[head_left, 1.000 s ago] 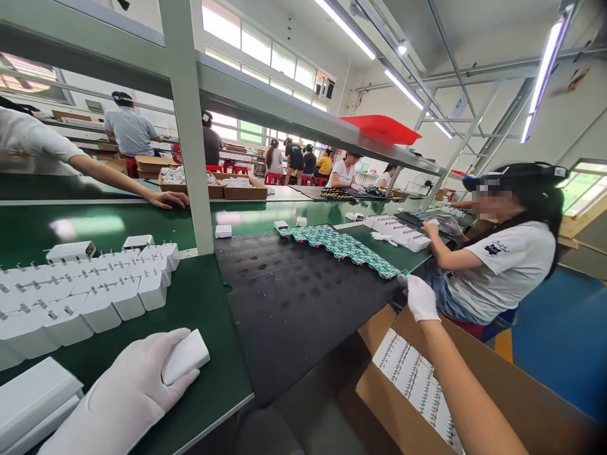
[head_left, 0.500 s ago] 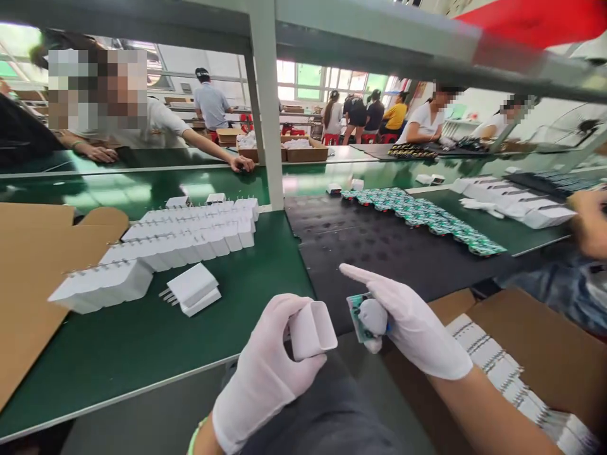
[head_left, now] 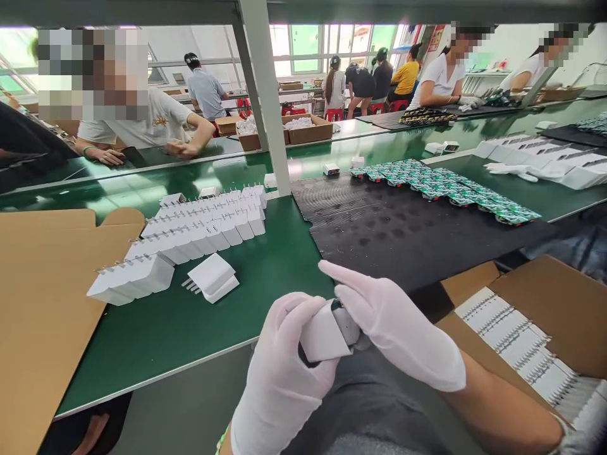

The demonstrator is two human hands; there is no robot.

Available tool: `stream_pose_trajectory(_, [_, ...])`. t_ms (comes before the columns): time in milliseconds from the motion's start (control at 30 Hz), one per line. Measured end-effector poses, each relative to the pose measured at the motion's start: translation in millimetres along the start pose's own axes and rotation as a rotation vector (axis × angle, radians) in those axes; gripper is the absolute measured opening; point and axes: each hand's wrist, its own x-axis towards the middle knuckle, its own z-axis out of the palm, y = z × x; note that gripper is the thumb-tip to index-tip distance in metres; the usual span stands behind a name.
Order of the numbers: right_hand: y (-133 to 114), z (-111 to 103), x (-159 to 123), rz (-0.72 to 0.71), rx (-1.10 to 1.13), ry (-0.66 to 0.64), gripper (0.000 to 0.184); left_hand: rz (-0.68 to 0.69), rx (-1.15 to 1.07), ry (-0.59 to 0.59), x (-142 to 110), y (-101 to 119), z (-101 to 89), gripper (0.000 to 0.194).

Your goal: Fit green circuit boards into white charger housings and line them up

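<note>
Past the edge of the green surface (head_left: 156,328), our gloved left grip (head_left: 279,379) and right grip (head_left: 393,325) are both wrapped around a white charger casing (head_left: 322,332), held between them, with rows of casings (head_left: 199,230) standing beyond.

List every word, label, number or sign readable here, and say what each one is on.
Nothing can be read.
Red poster on the far wall: too small to read.
Gold print on a co-worker's T-shirt: too blurred to read.
White adapter casing: no print visible.
</note>
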Motion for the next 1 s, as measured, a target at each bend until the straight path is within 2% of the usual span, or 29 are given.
stream_pose_trajectory(67, [3, 4, 0, -0.090, -0.112, 0.005, 0.057, 0.019, -0.008, -0.003, 0, 1, 0.6, 0.038])
stream_pose_trajectory(133, [7, 7, -2, -0.161, -0.176, -0.040, 0.070, 0.014, -0.035, 0.004, -2, 2, 1.5, 0.035])
stream_pose_trajectory(200, [11, 8, -4, -0.216, -0.156, -0.099, 0.085, -0.001, -0.081, 0.030, -4, 3, 2.4, 0.034])
stream_pose_trajectory(267, [15, 7, -6, -0.234, -0.026, -0.139, 0.089, -0.036, -0.150, 0.040, -6, 2, 2.7, 0.036])
stream_pose_trajectory(400, [24, 6, -11, -0.176, 0.383, -0.286, 0.080, -0.100, -0.298, -0.011, -8, 0, 1.0, 0.043])
stream_pose_trajectory(500, [26, 7, -14, -0.168, 0.576, -0.411, 0.075, -0.067, -0.346, -0.047, -6, -2, -0.3, 0.044])
stream_pose_trajectory(767, [7, 8, -8, -0.250, 0.772, -0.595, 0.063, -0.039, -0.351, -0.050, -5, -2, -2.3, 0.048])
stream_pose_trajectory(900, [3, 10, -9, -0.229, 0.735, -0.563, 0.054, 0.007, -0.329, -0.064, -4, -1, -3.7, 0.047])
stream_pose_trajectory(1000, [11, 17, -11, -0.229, 0.711, -0.511, 0.048, 0.030, -0.251, -0.099, 0, 0, -9.2, 0.044])
